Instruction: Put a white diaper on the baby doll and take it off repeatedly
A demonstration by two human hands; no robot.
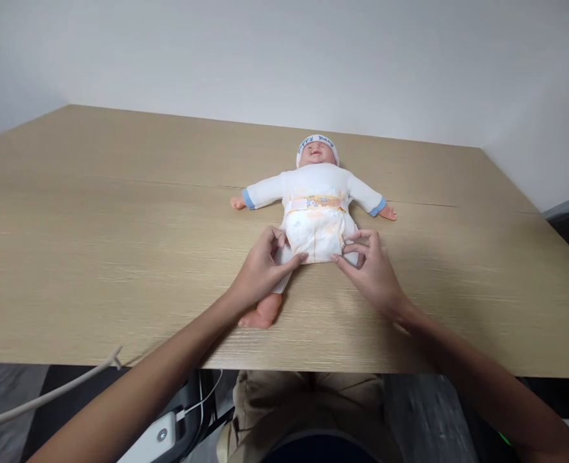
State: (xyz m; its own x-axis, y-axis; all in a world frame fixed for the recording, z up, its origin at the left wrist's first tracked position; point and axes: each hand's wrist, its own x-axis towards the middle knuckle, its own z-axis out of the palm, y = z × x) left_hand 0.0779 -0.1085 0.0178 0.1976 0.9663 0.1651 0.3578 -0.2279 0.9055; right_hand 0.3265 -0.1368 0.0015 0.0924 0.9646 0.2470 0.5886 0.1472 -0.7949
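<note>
A baby doll (315,183) lies on its back on the wooden table (96,244), head away from me, arms spread. It wears a white top, a white headband and a white diaper (314,235) with an orange waistband. My left hand (261,270) pinches the diaper's edge at the doll's leg on the left side; its foot (261,315) shows below my wrist. On the right side, my right hand (371,270) pinches the diaper's leg edge and hides that leg.
A white cable (47,395) hangs below the table's near edge at the left, beside a white device (161,436). My lap shows under the edge. A pale wall stands behind the table.
</note>
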